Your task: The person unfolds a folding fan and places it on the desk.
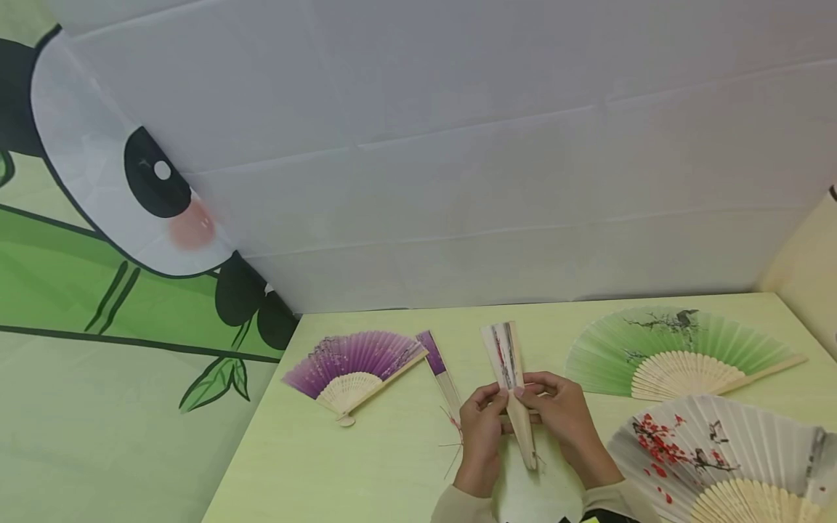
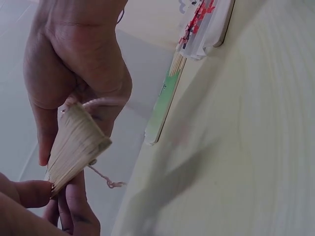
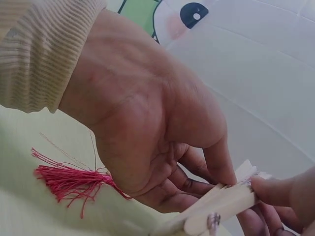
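A nearly folded white hand fan (image 1: 519,425) with pale wooden ribs stands between both hands above the table, its narrow pivot end toward the person. My left hand (image 1: 480,432) pinches its left side between thumb and fingers. On the opposite side, my right hand (image 1: 567,414) pinches it too, thumb on the front. The left wrist view shows the bundled ribs (image 2: 78,145) from the pivot end, with a short twisted cord (image 2: 108,182) hanging there. Both thumbs press near the top of the ribs in the right wrist view, where a metal pivot ring (image 3: 212,221) shows.
An open purple fan (image 1: 369,359) lies at left, beside a folded purple fan (image 1: 437,363). At right are an open green fan (image 1: 601,363) and an open white fan with red blossoms (image 1: 686,450). A red tassel (image 3: 74,182) lies on the table. A fabric backdrop (image 1: 458,181) stands behind.
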A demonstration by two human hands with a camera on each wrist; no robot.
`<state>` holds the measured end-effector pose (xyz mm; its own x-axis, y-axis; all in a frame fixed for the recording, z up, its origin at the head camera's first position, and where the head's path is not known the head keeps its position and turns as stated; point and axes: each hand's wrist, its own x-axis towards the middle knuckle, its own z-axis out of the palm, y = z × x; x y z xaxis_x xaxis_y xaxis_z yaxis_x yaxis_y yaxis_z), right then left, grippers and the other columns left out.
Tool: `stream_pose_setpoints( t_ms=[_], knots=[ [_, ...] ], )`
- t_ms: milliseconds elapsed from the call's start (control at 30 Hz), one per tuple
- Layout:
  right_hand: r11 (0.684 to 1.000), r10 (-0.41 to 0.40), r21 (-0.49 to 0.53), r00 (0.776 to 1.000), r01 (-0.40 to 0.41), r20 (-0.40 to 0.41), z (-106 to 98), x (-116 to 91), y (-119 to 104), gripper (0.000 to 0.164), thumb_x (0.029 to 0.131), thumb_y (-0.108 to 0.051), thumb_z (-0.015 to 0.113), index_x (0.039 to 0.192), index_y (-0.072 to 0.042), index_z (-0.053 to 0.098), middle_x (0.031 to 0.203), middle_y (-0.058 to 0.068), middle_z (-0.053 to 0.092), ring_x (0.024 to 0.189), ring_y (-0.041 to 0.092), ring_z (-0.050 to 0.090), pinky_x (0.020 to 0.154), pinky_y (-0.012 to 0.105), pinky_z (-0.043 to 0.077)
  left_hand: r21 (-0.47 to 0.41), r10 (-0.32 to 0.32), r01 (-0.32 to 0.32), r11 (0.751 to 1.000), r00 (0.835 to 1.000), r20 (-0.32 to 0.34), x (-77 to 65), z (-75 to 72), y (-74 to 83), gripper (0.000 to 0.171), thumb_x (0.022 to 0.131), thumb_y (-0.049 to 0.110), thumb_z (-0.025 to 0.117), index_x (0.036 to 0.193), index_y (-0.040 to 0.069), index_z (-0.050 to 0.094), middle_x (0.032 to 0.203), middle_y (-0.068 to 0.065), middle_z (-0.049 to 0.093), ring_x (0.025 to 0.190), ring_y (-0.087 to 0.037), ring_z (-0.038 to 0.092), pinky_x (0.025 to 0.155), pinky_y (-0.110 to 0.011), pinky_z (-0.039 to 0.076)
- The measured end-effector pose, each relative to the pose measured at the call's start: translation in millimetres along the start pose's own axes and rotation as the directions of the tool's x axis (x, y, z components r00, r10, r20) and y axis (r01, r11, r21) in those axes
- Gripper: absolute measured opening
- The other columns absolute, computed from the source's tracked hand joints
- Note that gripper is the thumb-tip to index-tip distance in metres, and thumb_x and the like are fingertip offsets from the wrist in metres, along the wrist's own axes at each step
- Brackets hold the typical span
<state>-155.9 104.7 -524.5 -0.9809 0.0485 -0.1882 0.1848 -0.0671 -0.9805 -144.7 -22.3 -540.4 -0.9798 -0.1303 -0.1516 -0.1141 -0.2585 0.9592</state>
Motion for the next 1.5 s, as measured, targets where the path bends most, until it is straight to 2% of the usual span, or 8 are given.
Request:
stream_pose_setpoints(
  t_ms=[400, 700, 1033, 1267, 1500],
  knots=[
    [0.999, 0.023, 0.023, 1.0, -0.022, -0.017, -4.6, -1.6, -3.0, 0.036, 0.098, -0.006, 0.075, 0.129, 0.009, 0.066, 0.091, 0.002, 0.069, 0.08, 0.013, 0.068, 0.064, 0.026, 0.061, -0.003, -0.004, 0.004, 1.0, 0.999, -0.033, -0.3, 0.4, 0.5, 0.025, 0.104, 0.01, 0.064, 0.122, -0.007, 0.065, 0.104, -0.007, 0.063, 0.085, -0.012, 0.061, 0.056, -0.018, 0.053],
    [0.999, 0.034, 0.033, 0.997, -0.032, -0.074, -5.5, -1.2, -2.8, 0.035, 0.098, -0.005, 0.075, 0.128, 0.008, 0.065, 0.086, -0.002, 0.072, 0.077, 0.008, 0.068, 0.063, 0.026, 0.061, -0.042, 0.014, -0.018, 0.999, 0.997, -0.078, -0.3, 0.5, -0.4, 0.024, 0.104, 0.008, 0.062, 0.122, -0.008, 0.066, 0.102, -0.006, 0.065, 0.086, -0.012, 0.061, 0.054, -0.018, 0.053],
    [1.0, 0.021, 0.024, 0.996, -0.019, -0.081, -9.2, -2.6, -5.4, 0.036, 0.1, -0.006, 0.073, 0.131, 0.008, 0.062, 0.089, -0.002, 0.074, 0.078, 0.008, 0.071, 0.065, 0.025, 0.062, -0.091, 0.035, -0.048, 0.995, 0.991, -0.132, -0.4, 2.6, -1.4, 0.025, 0.105, 0.006, 0.061, 0.125, -0.009, 0.063, 0.108, -0.01, 0.065, 0.086, -0.013, 0.061, 0.055, -0.02, 0.055],
    [0.998, 0.025, 0.059, 0.994, -0.018, -0.11, -11.8, -1.1, -4.2, 0.04, 0.1, -0.005, 0.073, 0.135, 0.009, 0.059, 0.087, -0.005, 0.07, 0.076, 0.005, 0.069, 0.064, 0.023, 0.061, -0.11, 0.038, -0.057, 0.992, 0.985, -0.167, -1.3, 2.1, -0.1, 0.027, 0.106, 0.007, 0.059, 0.127, -0.009, 0.06, 0.106, -0.008, 0.063, 0.087, -0.014, 0.06, 0.056, -0.02, 0.055],
    [0.996, 0.02, 0.094, 0.989, -0.006, -0.148, -14.5, -0.6, -4.5, 0.039, 0.1, -0.002, 0.072, 0.133, 0.01, 0.056, 0.084, -0.005, 0.069, 0.073, 0.004, 0.069, 0.063, 0.023, 0.062, -0.137, 0.047, -0.073, 0.988, 0.982, -0.181, -2.0, 2.3, 1.3, 0.024, 0.106, 0.007, 0.057, 0.125, -0.007, 0.059, 0.102, -0.006, 0.06, 0.085, -0.015, 0.059, 0.056, -0.02, 0.054]
  ],
)
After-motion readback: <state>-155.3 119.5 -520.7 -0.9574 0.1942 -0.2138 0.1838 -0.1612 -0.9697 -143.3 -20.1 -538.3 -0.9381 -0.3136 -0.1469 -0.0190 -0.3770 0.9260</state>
